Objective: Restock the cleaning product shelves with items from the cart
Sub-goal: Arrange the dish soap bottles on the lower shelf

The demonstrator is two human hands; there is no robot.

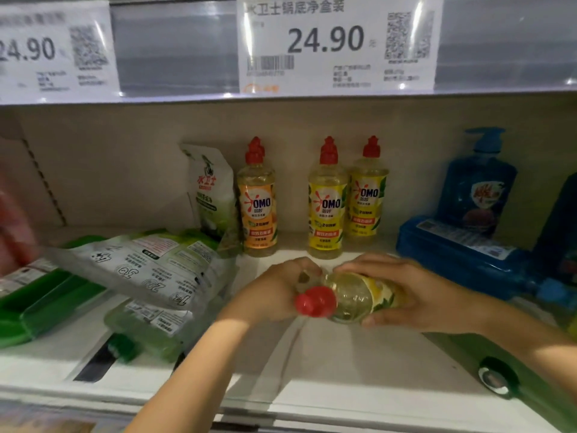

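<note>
The clear plastic dish-soap bottle with a yellow label and red cap (352,296) lies almost level across both hands, over the middle of the white shelf board (312,354) and just in front of the standing row. Its long axis runs left to right. The red cap (315,301) points left and a little toward the shelf's front edge, while the base is buried in the right palm and hidden.

The right hand (415,292) is wrapped round the labelled body, fingers curled over the top and thumb showing underneath. The left hand (278,289) curls round the neck just behind the cap. I cannot tell whether the bottle touches the board or hangs just above it.

Toward the back edge stand an orange-labelled bottle of the same shape (257,201) and two yellow-labelled ones (327,203) (368,195), all upright with caps up. The held bottle sits nearest the front yellow one.

As I judge it, the coming move turns on swinging the cap up and the base down. The right hand carries the weight; the left steers the neck.
</note>
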